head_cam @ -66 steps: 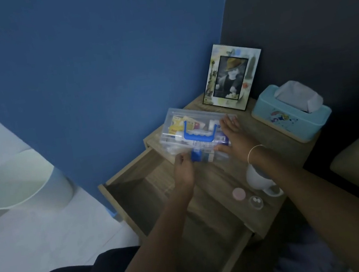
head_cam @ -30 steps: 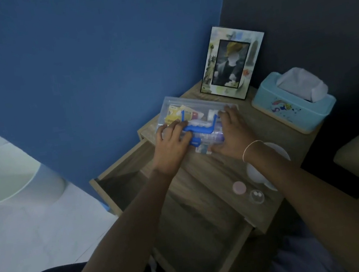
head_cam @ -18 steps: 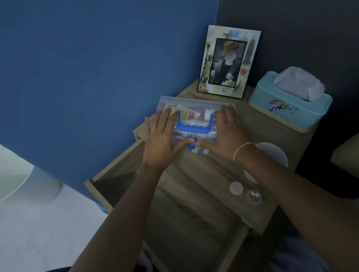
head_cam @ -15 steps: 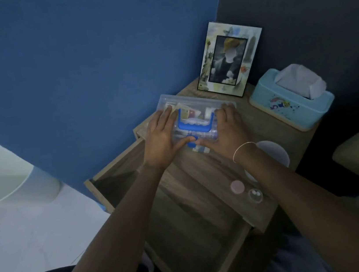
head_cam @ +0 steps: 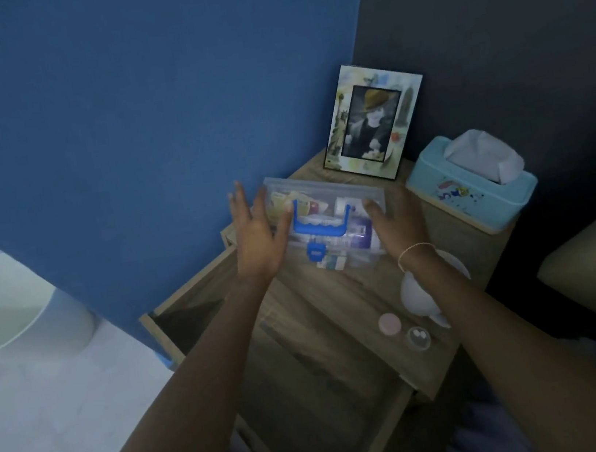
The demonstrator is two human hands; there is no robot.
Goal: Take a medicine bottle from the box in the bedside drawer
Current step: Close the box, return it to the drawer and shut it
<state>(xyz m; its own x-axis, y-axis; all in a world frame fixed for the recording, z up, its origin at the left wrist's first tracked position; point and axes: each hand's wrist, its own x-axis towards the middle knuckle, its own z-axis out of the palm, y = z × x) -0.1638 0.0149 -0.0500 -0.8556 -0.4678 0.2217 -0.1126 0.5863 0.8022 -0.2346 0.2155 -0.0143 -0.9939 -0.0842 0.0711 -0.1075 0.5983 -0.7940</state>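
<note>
The clear plastic medicine box [head_cam: 338, 197], with a blue handle [head_cam: 319, 226] and a blue latch [head_cam: 316, 251], stands on the wooden bedside table [head_cam: 456, 245], behind the open drawer [head_cam: 310, 377]. Packets and a white-and-purple item show through its lid; I cannot pick out a bottle. My left hand [head_cam: 256, 239] is at the box's left end, fingers spread and raised, thumb by the handle. My right hand [head_cam: 402, 228] cups the box's right end, fingers on the lid.
A photo frame [head_cam: 373, 121] leans in the corner beside a light-blue tissue box [head_cam: 472, 193]. A white cup [head_cam: 417, 293], a pink lid [head_cam: 389, 323] and a clear dome [head_cam: 418, 338] sit near the table's front. A white bin [head_cam: 7, 324] stands on the floor at left.
Both hands lay flat on the lid with thumbs at the latch. They have moved apart to the box's ends, and the left hand's fingers have lifted off and spread.
</note>
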